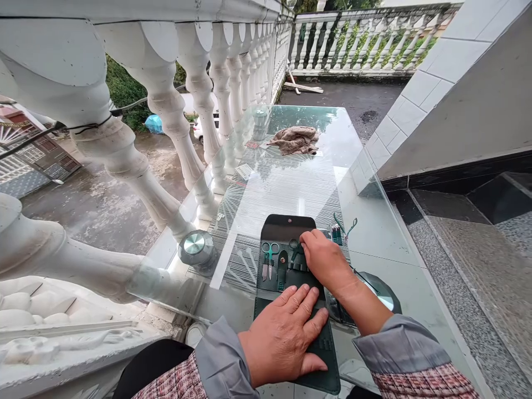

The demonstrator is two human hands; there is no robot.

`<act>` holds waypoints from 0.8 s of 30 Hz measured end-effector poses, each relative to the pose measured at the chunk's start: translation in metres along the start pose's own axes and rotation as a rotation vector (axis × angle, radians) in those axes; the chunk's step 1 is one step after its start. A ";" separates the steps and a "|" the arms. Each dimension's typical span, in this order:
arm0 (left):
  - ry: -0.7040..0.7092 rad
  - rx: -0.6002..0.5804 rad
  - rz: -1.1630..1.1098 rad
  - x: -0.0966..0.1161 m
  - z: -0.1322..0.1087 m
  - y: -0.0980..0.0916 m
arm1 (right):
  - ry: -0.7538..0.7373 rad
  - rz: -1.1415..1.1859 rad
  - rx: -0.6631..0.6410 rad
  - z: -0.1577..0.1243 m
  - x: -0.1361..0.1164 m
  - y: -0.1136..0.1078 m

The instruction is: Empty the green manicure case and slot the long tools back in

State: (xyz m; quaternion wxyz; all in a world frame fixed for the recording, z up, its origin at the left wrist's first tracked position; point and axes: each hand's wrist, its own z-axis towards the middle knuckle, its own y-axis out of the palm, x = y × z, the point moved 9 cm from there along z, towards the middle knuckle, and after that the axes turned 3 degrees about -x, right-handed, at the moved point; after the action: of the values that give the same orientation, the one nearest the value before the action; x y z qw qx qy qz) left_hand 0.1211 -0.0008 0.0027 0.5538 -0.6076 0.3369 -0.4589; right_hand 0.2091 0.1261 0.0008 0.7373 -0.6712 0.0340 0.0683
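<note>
Case (286,228) lies open and lengthwise on the glass table (374,233), beneath both hands. The left hand (286,335) rests flat across its nearer half, palm down, fingers spread, grasping nothing. The right hand (326,257) is over its right edge, farther out than the left, with fingers curled inward at a green tool (295,252) in the case; the fingers hide the contact, so I cannot tell whether they grip it. Both arms wear grey cuffs (226,354) with checked cloth behind.

Beyond the left hand's fingertips, scissors (270,250) with teal loops sit in the case, points toward the wearer. Between these scissors and the right hand's tool is a dark sheath (282,269) with a stud near its top.

Just beyond the right hand, outside the case, nippers (346,227) with green handles lie beside a small green-and-black piece (336,235). A shiny round support (380,291) shows partly behind the right forearm; another, the left support (197,249), stands to the left of both hands. Well beyond both hands lies a crumpled brown cloth (295,140).
</note>
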 end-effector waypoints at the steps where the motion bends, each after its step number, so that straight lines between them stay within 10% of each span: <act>1: -0.001 0.001 -0.001 0.000 0.000 0.000 | 0.017 -0.026 0.015 0.000 0.003 -0.001; 24: -0.003 -0.015 -0.035 -0.002 -0.001 0.000 | 0.129 0.233 0.061 0.004 0.046 -0.003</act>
State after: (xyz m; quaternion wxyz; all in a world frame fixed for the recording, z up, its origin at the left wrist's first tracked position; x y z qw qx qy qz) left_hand 0.1200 0.0003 0.0024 0.5416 -0.6182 0.3289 -0.4651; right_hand 0.2551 0.1320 -0.0027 0.7406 -0.6431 0.1611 0.1092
